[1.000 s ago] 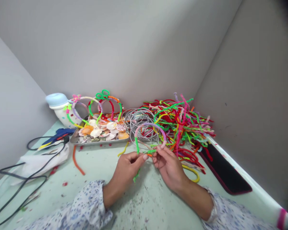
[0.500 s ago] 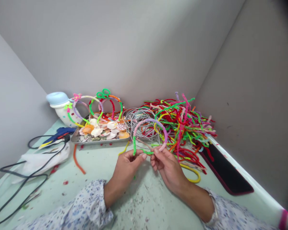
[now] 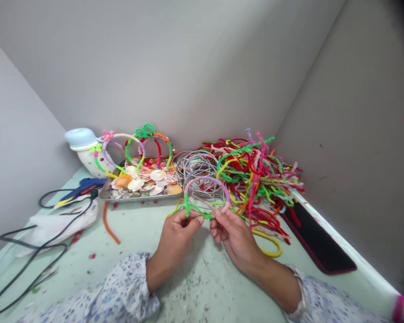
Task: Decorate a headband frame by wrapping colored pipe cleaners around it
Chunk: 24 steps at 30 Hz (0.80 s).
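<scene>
My left hand (image 3: 177,233) and my right hand (image 3: 231,232) meet over the pale green table (image 3: 128,251). Between them they hold a wire headband (image 3: 207,181) wrapped in lilac and pink pipe cleaner. My left fingers pinch its left end together with a green pipe cleaner (image 3: 192,208) that runs across to my right fingertips. My right fingers pinch the pink right end of the band. The arch stands upright above both hands.
Behind lie a heap of coloured pipe cleaners (image 3: 256,170), bare wire hoops (image 3: 195,167), a metal tray of seashells (image 3: 143,183) with finished headbands (image 3: 148,143), and a white pot (image 3: 84,150). A blue glue gun (image 3: 82,186) with black cable lies left; a dark phone (image 3: 318,244) lies right.
The headband has tipped lower and nearer my hands. The green pipe cleaner end that hung below my left hand has been drawn up and now lies across between my fingers.
</scene>
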Motion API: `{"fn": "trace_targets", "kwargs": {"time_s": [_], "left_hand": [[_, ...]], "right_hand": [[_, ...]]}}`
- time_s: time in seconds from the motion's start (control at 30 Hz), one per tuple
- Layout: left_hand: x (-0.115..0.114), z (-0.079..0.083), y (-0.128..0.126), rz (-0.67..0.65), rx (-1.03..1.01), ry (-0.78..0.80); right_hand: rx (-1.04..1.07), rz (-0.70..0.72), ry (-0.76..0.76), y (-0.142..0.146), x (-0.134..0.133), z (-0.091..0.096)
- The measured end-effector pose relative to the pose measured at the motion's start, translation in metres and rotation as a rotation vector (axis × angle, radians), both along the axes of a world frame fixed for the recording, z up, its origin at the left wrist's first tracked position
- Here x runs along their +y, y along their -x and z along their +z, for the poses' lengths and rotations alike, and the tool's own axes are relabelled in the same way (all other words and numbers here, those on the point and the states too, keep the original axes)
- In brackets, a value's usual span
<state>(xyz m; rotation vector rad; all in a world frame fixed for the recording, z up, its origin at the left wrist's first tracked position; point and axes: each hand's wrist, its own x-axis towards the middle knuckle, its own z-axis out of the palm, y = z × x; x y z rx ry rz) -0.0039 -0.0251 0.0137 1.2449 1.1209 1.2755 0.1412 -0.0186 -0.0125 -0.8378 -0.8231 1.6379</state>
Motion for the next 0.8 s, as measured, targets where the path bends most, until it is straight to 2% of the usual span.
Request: {"fn": "trace_targets", "kwargs": {"time_s": [0.37, 0.8], "left_hand": [[0.0035, -0.0068, -0.0019, 0.052, -0.033, 0.093], [0.0011, 0.0003, -0.0010, 0.012, 0.048, -0.017]], "right_hand": [[-0.001, -0.048, 0.019, 0.0003, 0.0017, -0.0001], [-0.037, -0.028, 0.042, 0.0001, 0.0005, 0.0024]]}}
